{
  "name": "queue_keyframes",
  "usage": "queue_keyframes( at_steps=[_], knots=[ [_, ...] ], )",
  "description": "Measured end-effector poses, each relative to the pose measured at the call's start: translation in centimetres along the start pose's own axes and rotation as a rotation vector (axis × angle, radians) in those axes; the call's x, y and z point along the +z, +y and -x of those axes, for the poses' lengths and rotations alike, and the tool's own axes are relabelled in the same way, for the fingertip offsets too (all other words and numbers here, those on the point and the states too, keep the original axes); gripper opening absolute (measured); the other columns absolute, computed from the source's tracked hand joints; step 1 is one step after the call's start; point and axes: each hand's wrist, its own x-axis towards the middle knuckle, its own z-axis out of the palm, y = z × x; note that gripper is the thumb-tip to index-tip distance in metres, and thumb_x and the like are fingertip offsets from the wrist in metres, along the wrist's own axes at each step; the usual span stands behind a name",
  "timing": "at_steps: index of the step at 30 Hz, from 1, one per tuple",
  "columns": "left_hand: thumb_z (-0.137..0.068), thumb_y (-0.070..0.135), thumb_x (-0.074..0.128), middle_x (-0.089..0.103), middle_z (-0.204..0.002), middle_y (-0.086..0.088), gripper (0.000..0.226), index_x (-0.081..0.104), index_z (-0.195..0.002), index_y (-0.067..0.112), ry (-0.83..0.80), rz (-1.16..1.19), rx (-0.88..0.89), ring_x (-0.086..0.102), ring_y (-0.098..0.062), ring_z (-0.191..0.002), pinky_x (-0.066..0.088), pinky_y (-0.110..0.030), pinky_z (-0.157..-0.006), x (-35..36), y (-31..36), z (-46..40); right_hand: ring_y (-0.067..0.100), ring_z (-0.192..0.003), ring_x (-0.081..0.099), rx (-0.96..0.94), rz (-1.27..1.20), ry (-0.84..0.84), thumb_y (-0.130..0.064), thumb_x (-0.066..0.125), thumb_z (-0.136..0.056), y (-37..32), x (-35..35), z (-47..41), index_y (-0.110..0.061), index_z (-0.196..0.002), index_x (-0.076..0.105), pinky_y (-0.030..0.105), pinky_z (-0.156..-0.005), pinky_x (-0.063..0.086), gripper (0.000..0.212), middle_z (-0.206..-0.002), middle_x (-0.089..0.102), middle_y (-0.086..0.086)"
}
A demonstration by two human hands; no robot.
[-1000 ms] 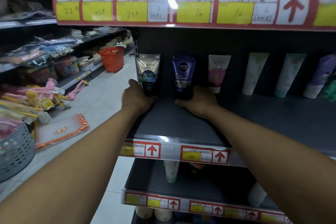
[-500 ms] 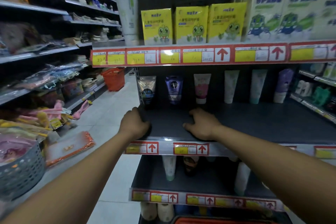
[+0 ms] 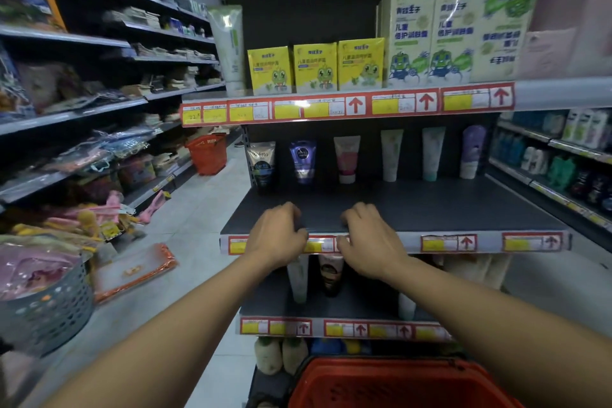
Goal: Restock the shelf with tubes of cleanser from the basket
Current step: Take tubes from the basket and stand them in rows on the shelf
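Several cleanser tubes stand cap-down along the back of the dark shelf [image 3: 430, 209]: a grey Softto tube [image 3: 262, 164], a blue Nivea tube [image 3: 302, 162], a pink-and-white tube [image 3: 346, 159] and pale ones further right. My left hand [image 3: 276, 237] and my right hand [image 3: 371, 240] hover at the shelf's front edge, over the price strip, fingers curled and holding nothing. The red basket [image 3: 397, 384] sits low in front of me, only its rim in view; its contents are hidden.
Yellow and cream boxes [image 3: 314, 66] fill the shelf above. More tubes stand on the lower shelf [image 3: 331, 305]. A grey basket [image 3: 46, 305] and packaged goods crowd the left aisle shelves. Another red basket [image 3: 207, 153] stands far down the tiled aisle.
Both hands let go of the Softto and Nivea tubes at the back and drew toward the shelf's front edge. The view pulled back and the red basket came into sight below.
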Motion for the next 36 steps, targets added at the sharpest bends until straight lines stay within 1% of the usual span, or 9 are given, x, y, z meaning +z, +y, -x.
queue_keyframes(
  at_steps=[6, 11, 17, 22, 26, 30, 33, 35, 36],
  knots=[
    [-0.091, 0.028, 0.066, 0.07, -0.105, 0.004, 0.024, 0.064, -0.114, 0.026, -0.026, 0.047, 0.009, 0.065, -0.019, -0.093, 0.05, -0.034, -0.071, 2.1, 2.8, 3.8, 0.023, -0.109, 0.046, -0.077, 0.054, 0.126, -0.031, 0.059, -0.088, 0.2, -0.4, 4.3, -0.012, -0.114, 0.061, 0.037, -0.09, 0.05, 0.032, -0.114, 0.051, 0.004],
    [-0.087, 0.031, 0.064, 0.069, -0.097, 0.005, 0.014, 0.062, -0.101, 0.03, -0.106, 0.031, 0.061, 0.066, -0.022, -0.09, 0.057, -0.038, -0.074, 5.6, 4.0, 7.2, 0.024, -0.107, 0.047, -0.015, 0.063, 0.088, -0.031, 0.062, -0.085, 2.1, 1.3, 9.0, -0.014, -0.11, 0.061, 0.037, -0.088, 0.05, 0.03, -0.11, 0.051, 0.004],
    [-0.092, 0.028, 0.064, 0.07, -0.108, 0.002, 0.024, 0.066, -0.116, 0.025, -0.25, 0.055, 0.059, 0.066, -0.024, -0.101, 0.051, -0.034, -0.077, 11.7, 3.7, 10.2, 0.026, -0.108, 0.049, 0.074, 0.04, -0.038, -0.029, 0.061, -0.088, 5.8, 5.7, 15.3, -0.012, -0.112, 0.061, 0.039, -0.085, 0.053, 0.029, -0.11, 0.052, 0.005],
    [-0.088, 0.027, 0.063, 0.073, -0.104, 0.001, 0.016, 0.066, -0.104, 0.028, -0.412, 0.061, -0.034, 0.068, -0.025, -0.101, 0.055, -0.034, -0.081, 17.3, 2.2, 13.2, 0.024, -0.108, 0.046, 0.201, -0.01, -0.213, -0.029, 0.059, -0.087, 8.0, 10.0, 20.6, -0.014, -0.109, 0.058, 0.039, -0.086, 0.05, 0.027, -0.112, 0.051, 0.005],
    [-0.089, 0.024, 0.064, 0.07, -0.099, 0.006, 0.011, 0.06, -0.096, 0.031, -0.581, 0.068, -0.093, 0.068, -0.021, -0.095, 0.053, -0.032, -0.077, 21.8, 0.8, 15.6, 0.026, -0.116, 0.045, 0.298, -0.013, -0.446, -0.031, 0.053, -0.091, 9.8, 13.7, 24.6, -0.014, -0.111, 0.058, 0.039, -0.094, 0.048, 0.027, -0.118, 0.05, 0.006],
    [-0.084, 0.023, 0.061, 0.075, -0.103, 0.002, 0.015, 0.065, -0.097, 0.03, -0.738, 0.087, -0.195, 0.071, -0.024, -0.1, 0.057, -0.033, -0.083, 25.7, -0.7, 18.3, 0.033, -0.119, 0.047, 0.384, 0.02, -0.715, -0.038, 0.041, -0.089, 11.4, 17.1, 27.9, -0.01, -0.117, 0.06, 0.04, -0.099, 0.045, 0.044, -0.122, 0.054, 0.013],
    [-0.072, 0.038, 0.058, 0.077, -0.104, -0.002, 0.031, 0.07, -0.098, 0.025, -0.828, 0.108, -0.25, 0.072, -0.026, -0.099, 0.059, -0.036, -0.084, 28.2, -1.7, 20.0, 0.033, -0.111, 0.058, 0.432, 0.006, -0.859, -0.047, 0.023, -0.078, 13.2, 20.4, 30.5, -0.011, -0.113, 0.063, 0.038, -0.092, 0.049, 0.065, -0.118, 0.063, 0.015],
    [-0.076, 0.037, 0.061, 0.077, -0.108, -0.005, 0.034, 0.072, -0.104, 0.022, -0.894, 0.094, -0.283, 0.072, -0.027, -0.099, 0.06, -0.037, -0.086, 30.1, -2.5, 20.9, 0.028, -0.097, 0.064, 0.499, -0.032, -0.959, -0.046, 0.021, -0.081, 15.0, 22.9, 32.8, -0.014, -0.109, 0.065, 0.032, -0.083, 0.053, 0.062, -0.113, 0.07, 0.013],
    [-0.076, 0.034, 0.061, 0.077, -0.11, -0.006, 0.035, 0.073, -0.105, 0.019, -0.919, 0.091, -0.298, 0.072, -0.028, -0.099, 0.06, -0.037, -0.087, 31.1, -3.0, 21.3, 0.026, -0.094, 0.065, 0.555, -0.057, -1.032, -0.042, 0.028, -0.087, 15.2, 23.2, 33.2, -0.015, -0.109, 0.064, 0.031, -0.081, 0.052, 0.05, -0.114, 0.07, 0.012]
  ],
)
